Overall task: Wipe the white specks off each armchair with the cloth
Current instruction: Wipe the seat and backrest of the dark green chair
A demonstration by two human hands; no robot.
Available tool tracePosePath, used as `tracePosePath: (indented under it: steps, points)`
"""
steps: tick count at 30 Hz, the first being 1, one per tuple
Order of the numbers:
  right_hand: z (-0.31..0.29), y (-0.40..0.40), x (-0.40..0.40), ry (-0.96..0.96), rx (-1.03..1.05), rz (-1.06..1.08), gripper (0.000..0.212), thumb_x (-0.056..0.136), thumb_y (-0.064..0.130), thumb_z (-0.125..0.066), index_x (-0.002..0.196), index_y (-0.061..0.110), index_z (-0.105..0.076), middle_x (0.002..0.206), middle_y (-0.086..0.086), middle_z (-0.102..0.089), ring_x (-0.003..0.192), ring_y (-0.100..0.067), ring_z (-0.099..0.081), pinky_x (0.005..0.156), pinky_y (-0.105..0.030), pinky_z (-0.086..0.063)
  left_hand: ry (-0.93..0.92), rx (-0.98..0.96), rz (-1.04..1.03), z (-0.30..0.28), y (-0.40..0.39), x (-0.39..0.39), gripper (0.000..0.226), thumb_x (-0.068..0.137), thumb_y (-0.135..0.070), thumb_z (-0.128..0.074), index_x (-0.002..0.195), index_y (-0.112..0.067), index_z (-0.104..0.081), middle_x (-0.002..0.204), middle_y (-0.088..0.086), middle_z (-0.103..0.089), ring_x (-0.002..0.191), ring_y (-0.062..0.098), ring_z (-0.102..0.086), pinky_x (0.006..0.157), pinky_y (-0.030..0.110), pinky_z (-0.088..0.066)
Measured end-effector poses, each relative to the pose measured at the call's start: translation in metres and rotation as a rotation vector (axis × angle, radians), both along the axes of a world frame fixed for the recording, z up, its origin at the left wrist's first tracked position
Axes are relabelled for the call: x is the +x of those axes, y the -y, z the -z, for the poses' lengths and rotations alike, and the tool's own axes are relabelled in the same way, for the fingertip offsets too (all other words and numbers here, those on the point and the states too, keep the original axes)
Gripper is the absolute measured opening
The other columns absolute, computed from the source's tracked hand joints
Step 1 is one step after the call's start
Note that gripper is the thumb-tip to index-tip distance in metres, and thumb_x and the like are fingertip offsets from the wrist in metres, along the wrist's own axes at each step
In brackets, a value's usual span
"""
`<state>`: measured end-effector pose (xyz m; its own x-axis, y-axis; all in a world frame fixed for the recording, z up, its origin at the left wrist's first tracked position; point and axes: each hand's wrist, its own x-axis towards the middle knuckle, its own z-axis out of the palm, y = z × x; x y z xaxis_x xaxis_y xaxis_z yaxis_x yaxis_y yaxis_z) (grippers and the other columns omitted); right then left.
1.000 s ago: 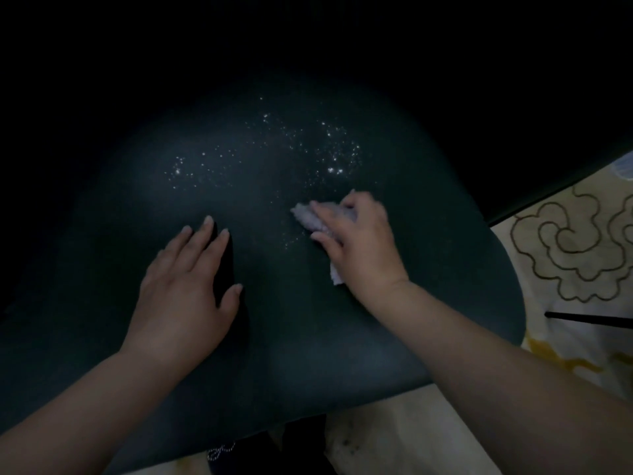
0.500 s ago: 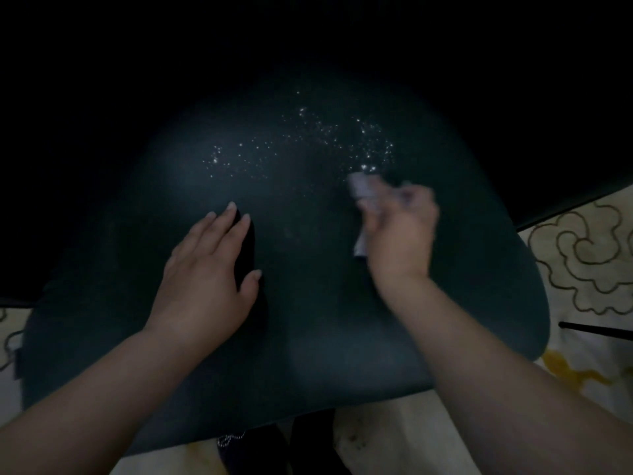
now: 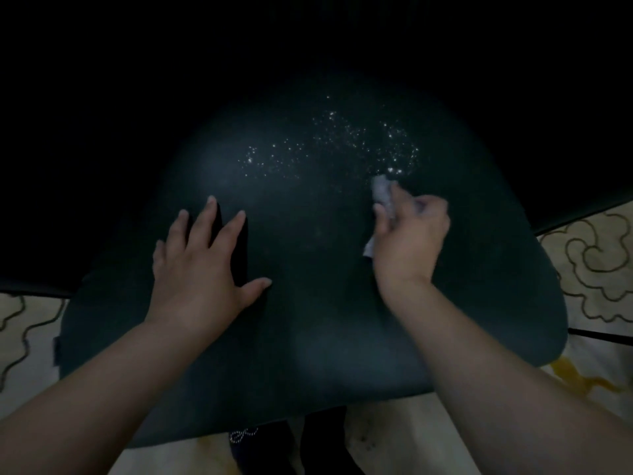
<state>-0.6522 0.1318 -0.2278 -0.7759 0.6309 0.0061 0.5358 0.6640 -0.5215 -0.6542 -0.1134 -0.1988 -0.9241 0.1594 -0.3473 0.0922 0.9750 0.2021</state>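
Many white specks [image 3: 329, 145] on dark armchair [image 3: 308, 320]

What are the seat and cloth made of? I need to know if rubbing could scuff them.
Seat: probably matte dark fabric or faux leather; it shows soft, dull glow, no sharp glare. Cloth: thin, soft, pale textile, crumpling in the right hand.

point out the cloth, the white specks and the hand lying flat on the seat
cloth [image 3: 382, 190], head view, on its bunched upper end above the fingers
white specks [image 3: 397, 156], head view, on the dense right cluster
left hand [image 3: 202, 269], head view, on its back
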Motion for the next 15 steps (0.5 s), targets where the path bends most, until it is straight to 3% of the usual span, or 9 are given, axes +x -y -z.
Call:
tracePosePath:
  steps: [1,5,7,10,11,13,15]
  points:
    - [-0.001,0.018,0.002,-0.015,-0.035,-0.083,0.041,0.089,0.029,-0.062,0.130,0.025,-0.056,0.114,-0.005,-0.042,0.103,-0.002,-0.039,0.088,-0.027,-0.041,0.007,-0.003,0.001,0.000,0.001,-0.001,0.100,0.067,-0.069,-0.067,0.150,-0.038,-0.019,0.162,-0.003,-0.001,0.146,0.029,-0.002,0.116,0.056,-0.017]
    - [-0.003,0.067,0.013,-0.030,0.052,-0.581,0.043,0.088,0.030,-0.063,0.130,0.027,-0.056,0.115,-0.013,-0.046,0.101,-0.028,-0.044,0.081,-0.035,-0.043,0.013,0.001,-0.007,0.001,-0.002,-0.001,0.102,0.068,-0.070,-0.066,0.151,-0.038,-0.016,0.162,-0.004,0.004,0.146,0.029,0.003,0.116,0.056,-0.016]
    - [-0.001,0.039,0.005,0.008,0.100,-0.464,0.041,0.089,0.031,-0.061,0.130,0.027,-0.057,0.118,-0.014,-0.047,0.103,-0.030,-0.045,0.083,-0.034,-0.041,0.022,-0.004,0.011,0.001,-0.001,0.000,0.102,0.069,-0.072,-0.063,0.151,-0.039,-0.013,0.162,-0.004,0.007,0.146,0.029,0.004,0.116,0.056,-0.015]
    - [0.000,-0.006,0.004,0.042,0.108,-0.096,0.041,0.091,0.027,-0.060,0.131,0.024,-0.056,0.122,-0.016,-0.044,0.108,-0.031,-0.042,0.087,-0.029,-0.035,0.042,-0.005,0.023,0.000,0.001,0.001,0.100,0.070,-0.075,-0.057,0.151,-0.040,-0.011,0.161,-0.005,0.009,0.146,0.030,0.006,0.116,0.057,-0.014]
    - [-0.001,-0.004,0.005,0.037,0.090,-0.076,0.041,0.090,0.028,-0.060,0.131,0.024,-0.056,0.122,-0.015,-0.044,0.109,-0.029,-0.041,0.086,-0.026,-0.033,0.038,-0.007,0.017,0.000,0.001,0.000,0.099,0.070,-0.076,-0.056,0.151,-0.040,-0.011,0.161,-0.005,0.009,0.146,0.030,0.007,0.116,0.057,-0.013]
    - [-0.003,0.022,0.002,0.037,0.020,-0.253,0.041,0.089,0.033,-0.058,0.129,0.027,-0.055,0.124,-0.011,-0.044,0.110,-0.024,-0.040,0.085,-0.019,-0.029,0.011,0.001,-0.005,0.000,-0.005,-0.002,0.097,0.070,-0.076,-0.055,0.150,-0.040,-0.013,0.161,-0.005,0.007,0.146,0.031,0.006,0.115,0.058,-0.013]
    - [-0.003,0.050,0.003,-0.001,0.046,-0.570,0.042,0.087,0.031,-0.062,0.129,0.028,-0.055,0.120,-0.012,-0.047,0.105,-0.027,-0.043,0.083,-0.028,-0.038,-0.007,0.011,-0.033,0.003,-0.011,-0.004,0.095,0.071,-0.076,-0.052,0.150,-0.041,-0.014,0.161,-0.006,0.005,0.146,0.030,0.006,0.115,0.059,-0.013]
